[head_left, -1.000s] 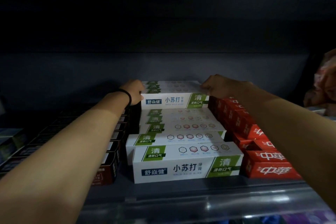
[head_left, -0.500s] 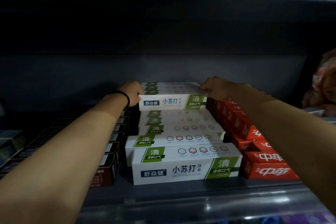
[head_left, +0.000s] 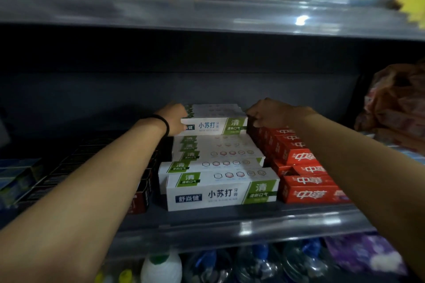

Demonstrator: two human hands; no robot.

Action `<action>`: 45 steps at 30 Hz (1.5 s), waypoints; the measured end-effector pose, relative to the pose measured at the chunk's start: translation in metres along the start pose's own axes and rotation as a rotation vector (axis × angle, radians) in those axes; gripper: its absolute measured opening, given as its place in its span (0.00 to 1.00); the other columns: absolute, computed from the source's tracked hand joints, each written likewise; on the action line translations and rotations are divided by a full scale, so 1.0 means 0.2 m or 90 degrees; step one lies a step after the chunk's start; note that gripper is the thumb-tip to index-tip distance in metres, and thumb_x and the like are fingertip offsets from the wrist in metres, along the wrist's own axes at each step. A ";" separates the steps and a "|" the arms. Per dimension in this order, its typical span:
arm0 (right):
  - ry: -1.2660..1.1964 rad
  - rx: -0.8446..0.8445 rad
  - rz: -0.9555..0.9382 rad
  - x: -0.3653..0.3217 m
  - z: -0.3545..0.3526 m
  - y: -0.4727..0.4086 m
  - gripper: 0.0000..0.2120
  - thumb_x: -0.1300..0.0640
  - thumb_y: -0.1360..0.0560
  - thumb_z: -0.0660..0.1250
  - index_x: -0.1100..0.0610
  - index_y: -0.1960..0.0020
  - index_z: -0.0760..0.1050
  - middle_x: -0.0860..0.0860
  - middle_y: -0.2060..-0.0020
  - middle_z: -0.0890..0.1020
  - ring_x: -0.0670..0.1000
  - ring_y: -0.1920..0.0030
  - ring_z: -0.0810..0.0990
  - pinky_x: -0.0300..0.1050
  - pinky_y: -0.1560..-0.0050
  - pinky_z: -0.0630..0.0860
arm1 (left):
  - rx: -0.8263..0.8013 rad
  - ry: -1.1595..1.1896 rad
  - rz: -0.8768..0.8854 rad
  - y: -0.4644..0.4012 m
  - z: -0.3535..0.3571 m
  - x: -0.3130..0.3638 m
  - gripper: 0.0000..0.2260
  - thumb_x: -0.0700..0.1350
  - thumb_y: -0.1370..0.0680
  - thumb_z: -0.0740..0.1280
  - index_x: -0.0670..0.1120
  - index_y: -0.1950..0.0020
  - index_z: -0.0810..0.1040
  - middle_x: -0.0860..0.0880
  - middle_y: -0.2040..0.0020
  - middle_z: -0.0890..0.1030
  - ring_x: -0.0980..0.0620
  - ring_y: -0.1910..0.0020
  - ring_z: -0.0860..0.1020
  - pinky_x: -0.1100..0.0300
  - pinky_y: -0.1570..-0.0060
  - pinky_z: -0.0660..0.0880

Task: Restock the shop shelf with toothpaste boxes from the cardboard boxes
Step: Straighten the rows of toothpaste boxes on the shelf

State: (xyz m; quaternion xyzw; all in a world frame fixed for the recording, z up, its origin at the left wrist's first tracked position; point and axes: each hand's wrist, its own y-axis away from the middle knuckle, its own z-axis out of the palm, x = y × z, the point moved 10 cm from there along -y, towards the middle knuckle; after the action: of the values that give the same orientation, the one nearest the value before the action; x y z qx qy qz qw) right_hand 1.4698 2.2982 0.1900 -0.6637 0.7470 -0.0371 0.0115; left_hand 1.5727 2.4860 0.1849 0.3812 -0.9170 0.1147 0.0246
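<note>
While left hand (head_left: 176, 118) and right hand (head_left: 264, 114) grip the ends of the stacked white toothpaste boxes (head_left: 213, 119), lower level, flush toward the shelf (head_left: 230, 220) back edge

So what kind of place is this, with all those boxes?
Most likely a small shop. Rows of identical white and green toothpaste boxes and red toothpaste boxes fill a display shelf, with bottles stocked below.
</note>
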 end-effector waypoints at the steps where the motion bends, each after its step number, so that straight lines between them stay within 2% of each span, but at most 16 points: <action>1: -0.008 -0.011 0.005 -0.03 0.00 0.05 0.16 0.57 0.23 0.65 0.54 0.36 0.74 0.49 0.42 0.76 0.52 0.41 0.75 0.44 0.42 0.70 | -0.011 0.010 0.007 0.05 0.00 0.04 0.05 0.41 0.23 0.66 0.41 0.51 0.79 0.45 0.52 0.77 0.48 0.55 0.75 0.61 0.58 0.68; 4: 0.001 -0.031 -0.004 -0.13 -0.01 0.21 0.18 0.55 0.23 0.66 0.52 0.33 0.72 0.50 0.37 0.76 0.51 0.40 0.75 0.45 0.42 0.71 | -0.040 0.018 0.025 0.20 0.01 0.16 0.08 0.42 0.23 0.66 0.42 0.45 0.79 0.46 0.49 0.76 0.49 0.54 0.74 0.62 0.56 0.68; 5: 0.004 -0.038 -0.009 -0.16 -0.01 0.27 0.20 0.55 0.23 0.66 0.52 0.32 0.71 0.50 0.37 0.75 0.51 0.39 0.74 0.44 0.42 0.70 | -0.059 0.006 0.030 0.24 0.02 0.19 0.07 0.43 0.22 0.66 0.43 0.46 0.78 0.45 0.49 0.77 0.50 0.55 0.73 0.62 0.57 0.68; 6: 0.003 -0.049 -0.010 -0.19 0.00 0.33 0.21 0.56 0.23 0.67 0.52 0.30 0.70 0.50 0.36 0.75 0.52 0.38 0.74 0.45 0.41 0.71 | -0.066 -0.006 0.037 0.29 0.01 0.21 0.04 0.44 0.23 0.66 0.44 0.50 0.78 0.46 0.51 0.77 0.51 0.57 0.72 0.63 0.59 0.67; 8: -0.004 -0.061 -0.012 -0.24 0.01 0.43 0.23 0.58 0.23 0.67 0.54 0.29 0.69 0.51 0.36 0.75 0.53 0.37 0.74 0.46 0.38 0.71 | -0.071 -0.016 0.055 0.39 -0.01 0.26 0.06 0.44 0.23 0.68 0.45 0.59 0.75 0.48 0.57 0.75 0.51 0.60 0.72 0.61 0.63 0.66; 9: -0.007 -0.064 -0.014 -0.26 0.01 0.47 0.23 0.58 0.24 0.68 0.54 0.30 0.69 0.51 0.36 0.75 0.52 0.37 0.74 0.46 0.39 0.71 | -0.078 -0.013 0.056 0.43 -0.01 0.27 0.05 0.44 0.24 0.68 0.45 0.58 0.76 0.49 0.59 0.75 0.51 0.60 0.72 0.61 0.64 0.67; 10: -0.011 -0.069 -0.016 -0.27 0.02 0.50 0.24 0.58 0.24 0.68 0.53 0.30 0.70 0.50 0.37 0.75 0.52 0.38 0.74 0.47 0.39 0.72 | -0.073 -0.011 0.060 0.48 -0.03 0.27 0.05 0.44 0.24 0.69 0.43 0.54 0.79 0.49 0.59 0.75 0.50 0.59 0.74 0.60 0.63 0.69; 12: -0.017 -0.077 -0.021 -0.30 0.03 0.55 0.26 0.57 0.26 0.70 0.52 0.30 0.69 0.49 0.38 0.76 0.52 0.38 0.74 0.48 0.40 0.74 | -0.077 -0.019 0.059 0.55 -0.05 0.27 0.10 0.46 0.25 0.70 0.43 0.47 0.80 0.47 0.56 0.79 0.48 0.56 0.77 0.58 0.58 0.74; 15: -0.016 -0.100 -0.012 -0.30 0.07 0.62 0.32 0.56 0.27 0.72 0.51 0.27 0.64 0.49 0.35 0.73 0.52 0.38 0.74 0.47 0.39 0.73 | -0.126 -0.028 0.049 0.64 -0.02 0.25 0.14 0.48 0.27 0.72 0.44 0.44 0.79 0.48 0.53 0.80 0.48 0.52 0.78 0.54 0.51 0.77; 18: -0.023 -0.121 0.005 -0.29 0.13 0.66 0.36 0.55 0.28 0.73 0.50 0.25 0.60 0.50 0.32 0.71 0.53 0.38 0.73 0.47 0.40 0.73 | -0.165 -0.055 0.036 0.69 0.05 0.20 0.15 0.52 0.29 0.73 0.45 0.49 0.78 0.46 0.47 0.80 0.47 0.48 0.78 0.52 0.46 0.77; 21: -0.020 -0.133 0.023 -0.26 0.18 0.66 0.40 0.53 0.30 0.74 0.48 0.25 0.58 0.50 0.33 0.71 0.52 0.41 0.74 0.51 0.39 0.73 | -0.183 -0.067 0.018 0.72 0.11 0.16 0.22 0.54 0.31 0.75 0.44 0.42 0.78 0.47 0.45 0.80 0.48 0.48 0.78 0.52 0.46 0.76; 26: -0.037 -0.142 0.034 -0.21 0.24 0.64 0.41 0.53 0.31 0.75 0.48 0.25 0.58 0.51 0.31 0.70 0.54 0.34 0.71 0.55 0.34 0.70 | -0.188 -0.062 -0.001 0.69 0.19 0.11 0.19 0.55 0.32 0.76 0.45 0.48 0.79 0.48 0.51 0.81 0.50 0.53 0.78 0.54 0.51 0.77; 31: -0.039 -0.143 0.017 -0.21 0.30 0.57 0.39 0.52 0.32 0.76 0.49 0.26 0.61 0.51 0.34 0.71 0.54 0.38 0.73 0.53 0.36 0.72 | -0.175 -0.061 -0.005 0.65 0.21 0.09 0.20 0.58 0.33 0.76 0.45 0.52 0.81 0.49 0.57 0.81 0.51 0.58 0.78 0.56 0.57 0.77; 36: -0.042 -0.140 -0.003 -0.21 0.34 0.54 0.36 0.51 0.31 0.75 0.49 0.27 0.63 0.51 0.35 0.72 0.54 0.38 0.72 0.53 0.37 0.72 | -0.153 -0.080 0.004 0.64 0.21 0.10 0.19 0.58 0.31 0.74 0.42 0.61 0.78 0.50 0.67 0.74 0.53 0.68 0.71 0.60 0.70 0.67; 42: -0.021 -0.131 -0.018 -0.18 0.32 0.54 0.32 0.55 0.28 0.73 0.49 0.27 0.65 0.50 0.35 0.74 0.53 0.38 0.73 0.51 0.38 0.71 | -0.138 -0.110 0.041 0.62 0.21 0.16 0.18 0.55 0.29 0.73 0.43 0.67 0.73 0.50 0.71 0.69 0.53 0.71 0.67 0.60 0.71 0.64; 45: -0.033 -0.128 -0.008 -0.15 0.31 0.56 0.32 0.56 0.28 0.73 0.47 0.27 0.66 0.50 0.35 0.74 0.53 0.37 0.72 0.53 0.36 0.70 | -0.136 -0.107 0.053 0.61 0.22 0.19 0.16 0.54 0.29 0.73 0.42 0.64 0.76 0.49 0.69 0.72 0.52 0.69 0.70 0.60 0.71 0.66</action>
State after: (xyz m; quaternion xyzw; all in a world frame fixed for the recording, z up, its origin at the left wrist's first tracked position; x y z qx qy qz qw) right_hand 1.3667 2.3381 0.1189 -0.6667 0.7424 0.0551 -0.0356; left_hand 1.4624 2.5335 0.1241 0.3464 -0.9378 -0.0153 -0.0167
